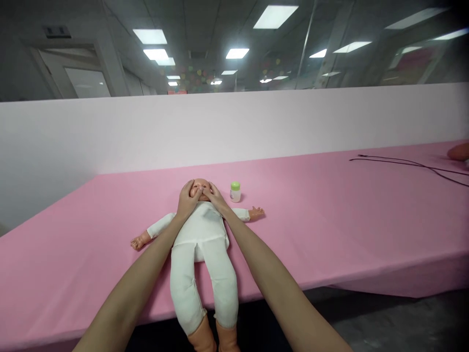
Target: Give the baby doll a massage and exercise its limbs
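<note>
Left hand, right hand — both on a baby doll's face

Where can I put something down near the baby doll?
Free pink tablecloth lies left of the baby doll, and between the green-capped bottle and the black cable. It's crowded at the doll's head, by the left hand, right hand and bottle.
</note>
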Available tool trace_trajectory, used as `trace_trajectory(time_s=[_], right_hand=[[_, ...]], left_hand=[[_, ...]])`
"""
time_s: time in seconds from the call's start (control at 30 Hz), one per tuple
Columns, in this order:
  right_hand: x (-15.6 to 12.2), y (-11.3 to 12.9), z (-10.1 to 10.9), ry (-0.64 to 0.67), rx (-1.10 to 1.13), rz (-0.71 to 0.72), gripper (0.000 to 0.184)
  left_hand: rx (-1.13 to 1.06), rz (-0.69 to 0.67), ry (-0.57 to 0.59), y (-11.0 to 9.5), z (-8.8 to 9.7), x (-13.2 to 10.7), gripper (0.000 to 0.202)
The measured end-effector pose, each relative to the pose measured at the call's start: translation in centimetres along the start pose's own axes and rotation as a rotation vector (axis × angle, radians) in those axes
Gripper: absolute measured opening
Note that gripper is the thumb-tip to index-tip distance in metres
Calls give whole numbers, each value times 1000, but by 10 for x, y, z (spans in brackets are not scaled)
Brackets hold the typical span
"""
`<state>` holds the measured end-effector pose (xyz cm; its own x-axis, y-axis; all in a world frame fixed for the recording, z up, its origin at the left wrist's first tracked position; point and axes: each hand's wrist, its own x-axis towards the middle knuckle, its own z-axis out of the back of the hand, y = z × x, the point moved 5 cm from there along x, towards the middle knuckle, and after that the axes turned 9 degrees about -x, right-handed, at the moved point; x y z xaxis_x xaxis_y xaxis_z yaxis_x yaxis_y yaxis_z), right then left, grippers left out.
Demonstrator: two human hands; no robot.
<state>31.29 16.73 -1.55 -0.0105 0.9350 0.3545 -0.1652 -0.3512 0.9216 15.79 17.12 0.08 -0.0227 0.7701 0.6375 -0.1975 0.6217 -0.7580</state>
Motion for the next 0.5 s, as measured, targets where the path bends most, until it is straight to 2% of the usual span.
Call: trace_trajectory(time_s=[0.1,0.2,0.4,0.5], right_hand=[[-8,9,2,-22,-71,71,61],[-18,20,4,-16,-108,168,58],[-24,20,10,-46,-125,149,71],[-24,17,10,-47,-111,148,69]], left_hand=[[179,-40,56,-8,-1,-4,62],[246,-2,107,-8,1,-7,62],[117,81,148,8,15,-16,63],[77,121,153,15,21,-22,65]])
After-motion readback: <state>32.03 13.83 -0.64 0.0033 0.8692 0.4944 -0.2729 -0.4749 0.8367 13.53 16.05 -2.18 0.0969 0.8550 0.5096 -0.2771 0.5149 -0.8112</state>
